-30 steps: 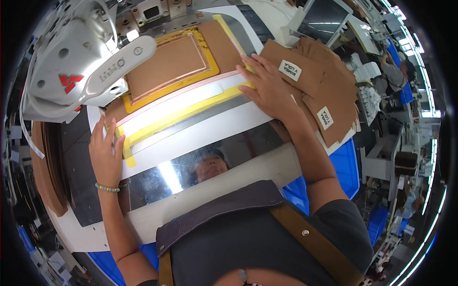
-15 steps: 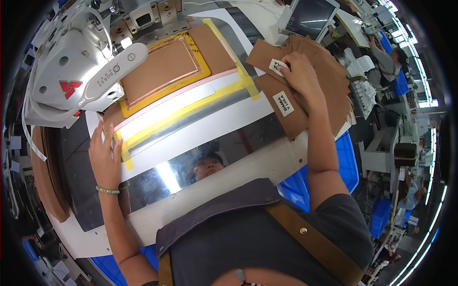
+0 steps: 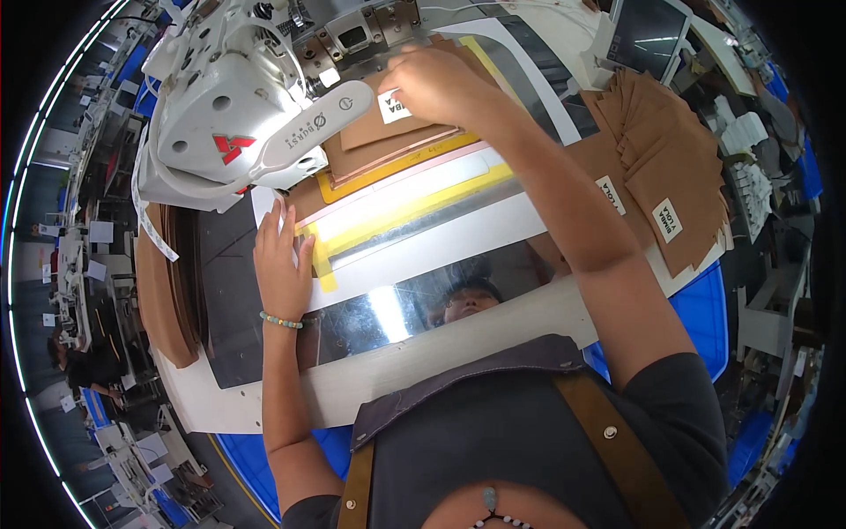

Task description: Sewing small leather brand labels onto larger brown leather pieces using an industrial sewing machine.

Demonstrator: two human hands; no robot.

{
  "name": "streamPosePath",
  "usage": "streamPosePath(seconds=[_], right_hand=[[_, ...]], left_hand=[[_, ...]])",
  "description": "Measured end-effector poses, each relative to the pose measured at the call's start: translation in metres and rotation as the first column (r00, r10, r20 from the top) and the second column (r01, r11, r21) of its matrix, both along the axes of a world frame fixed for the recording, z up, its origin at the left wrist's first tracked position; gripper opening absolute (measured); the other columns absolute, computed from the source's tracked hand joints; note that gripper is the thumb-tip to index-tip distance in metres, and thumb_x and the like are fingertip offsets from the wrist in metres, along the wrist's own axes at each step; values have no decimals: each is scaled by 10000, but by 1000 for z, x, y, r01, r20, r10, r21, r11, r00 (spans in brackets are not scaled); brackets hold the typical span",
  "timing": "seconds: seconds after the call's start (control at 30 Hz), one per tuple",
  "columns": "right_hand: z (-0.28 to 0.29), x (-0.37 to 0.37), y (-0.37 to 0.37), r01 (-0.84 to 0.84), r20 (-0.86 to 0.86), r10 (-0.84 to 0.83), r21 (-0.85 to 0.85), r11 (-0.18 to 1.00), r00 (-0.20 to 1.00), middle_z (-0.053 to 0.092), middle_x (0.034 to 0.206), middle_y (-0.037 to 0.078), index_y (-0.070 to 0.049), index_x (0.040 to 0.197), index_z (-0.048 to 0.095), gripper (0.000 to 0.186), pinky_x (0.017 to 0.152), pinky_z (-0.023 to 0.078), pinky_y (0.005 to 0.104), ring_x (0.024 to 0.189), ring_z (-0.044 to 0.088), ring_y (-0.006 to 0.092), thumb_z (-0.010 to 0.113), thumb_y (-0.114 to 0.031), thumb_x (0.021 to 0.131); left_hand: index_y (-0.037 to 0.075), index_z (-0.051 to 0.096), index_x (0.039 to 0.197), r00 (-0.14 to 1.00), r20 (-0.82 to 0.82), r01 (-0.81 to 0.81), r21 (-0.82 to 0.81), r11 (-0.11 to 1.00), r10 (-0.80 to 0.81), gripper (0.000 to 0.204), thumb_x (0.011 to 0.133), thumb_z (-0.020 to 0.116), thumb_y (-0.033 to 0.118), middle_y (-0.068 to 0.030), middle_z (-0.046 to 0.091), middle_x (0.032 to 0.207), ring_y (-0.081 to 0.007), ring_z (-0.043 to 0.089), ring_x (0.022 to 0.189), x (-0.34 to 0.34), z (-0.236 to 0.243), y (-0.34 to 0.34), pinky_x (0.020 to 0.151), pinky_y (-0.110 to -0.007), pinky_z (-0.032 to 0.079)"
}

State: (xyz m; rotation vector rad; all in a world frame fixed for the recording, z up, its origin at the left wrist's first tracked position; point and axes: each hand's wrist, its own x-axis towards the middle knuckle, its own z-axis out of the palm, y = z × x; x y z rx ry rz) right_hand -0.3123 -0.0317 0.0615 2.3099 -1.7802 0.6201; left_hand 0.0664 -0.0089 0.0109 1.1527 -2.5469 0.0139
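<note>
My right hand [image 3: 436, 84], fingers bent, grips a brown labelled piece [image 3: 361, 132] over the yellow-framed template [image 3: 344, 189] beside the white machine head [image 3: 220, 106]. My left hand [image 3: 280, 264] lies with fingers extended on the left end of the white board [image 3: 388, 251], by yellow tape strips [image 3: 325, 277]. A pink strip crosses the board under the template. A reflective metal plate [image 3: 352, 326] lies along the near side.
Fanned brown pieces with labels [image 3: 674, 176] lie at the right, below a screen [image 3: 648, 35]. A brown stack [image 3: 167, 300] stands at the left. Blue bins [image 3: 705, 326] sit under the table edge. A co-worker [image 3: 79, 361] is at the far left.
My right hand went from the board to the right-hand pile, then moved left with a labelled brown piece to over the template. My left hand stays on the board. The view has shifted.
</note>
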Motion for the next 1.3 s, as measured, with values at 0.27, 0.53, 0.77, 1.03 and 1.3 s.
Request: streamPosePath(seconds=[0.27, 0.53, 0.77, 1.03, 1.3], right_hand=[[-41, 35, -15, -115, -62, 113, -20, 993, 992, 758, 1013, 57, -91, 934, 844, 173, 998, 539, 411, 1147, 643, 260, 719, -64, 817], [-50, 40, -17, -123, 6, 124, -81, 989, 992, 731, 1038, 61, -102, 958, 849, 199, 1041, 497, 416, 1185, 618, 251, 706, -50, 830], [-52, 40, -17, -117, -40, 116, -33, 993, 992, 732, 1044, 54, -109, 966, 853, 193, 1021, 498, 402, 1203, 612, 243, 715, -66, 838], [-60, 61, -8, -408, 299, 393, -13, 913, 870, 706, 1222, 29, -117, 1126, 822, 302, 1075, 493, 409, 1238, 620, 240, 660, -9, 895], [-64, 64, -7, -451, 304, 417, 46, 891, 856, 687, 1294, 28, -170, 1142, 828, 370, 1105, 489, 431, 1258, 608, 297, 637, 25, 892]], left_hand=[[-37, 571, 1490, 987, 38, 156, -21, 988, -155, 455, 1103, 492, 189, -257, 558, 1530, -472, 541, 1336, -8, -5, -56, 1168, -509, 394], [41, 722, 1292, 967, -173, 206, 105, 973, -186, 307, 1067, 622, 224, -242, 705, 1310, -440, 631, 1248, -28, -37, -132, 1054, -503, 496], [145, 730, 1314, 948, 58, 316, -76, 946, -312, 312, 1044, 642, 272, -122, 747, 1280, -360, 687, 1198, -34, -38, -155, 1007, -469, 540], [160, 747, 1295, 954, -73, 297, 107, 949, -290, 291, 1023, 678, 237, -67, 721, 1317, -282, 655, 1229, -53, -28, -155, 1058, -421, 512], [61, 657, 1387, 953, -176, 288, 287, 914, -245, 385, 1006, 668, 118, -105, 674, 1440, -257, 635, 1320, -47, -27, -154, 1126, -359, 485]])
